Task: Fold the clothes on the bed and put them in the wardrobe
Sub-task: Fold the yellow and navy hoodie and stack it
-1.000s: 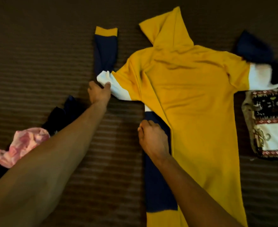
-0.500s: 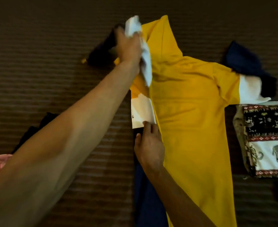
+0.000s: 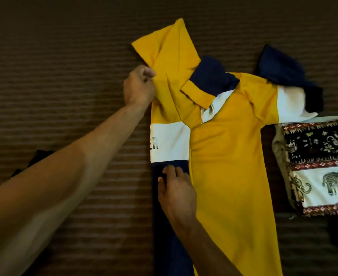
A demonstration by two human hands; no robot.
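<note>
A yellow, white and navy hoodie [image 3: 230, 156] lies back-up on the brown striped bed [image 3: 64, 76], hood pointing away from me. Its left side is folded over, showing a white band with letters and a navy strip. The left sleeve [image 3: 210, 82] lies across the upper back, its yellow cuff near the middle. My left hand [image 3: 139, 86] pinches the yellow fabric at the folded shoulder edge, beside the hood. My right hand [image 3: 176, 188] presses with straight fingers on the navy strip at the fold. The right sleeve [image 3: 291, 86] is still spread out to the right.
A folded cloth with elephant prints [image 3: 319, 166] lies right of the hoodie, touching the right sleeve. A dark garment [image 3: 34, 158] peeks out behind my left forearm at the left.
My left hand carried the left sleeve up and over onto the hoodie's back, let it go, and now pinches the shoulder edge. The right hand stayed pressing on the fold.
</note>
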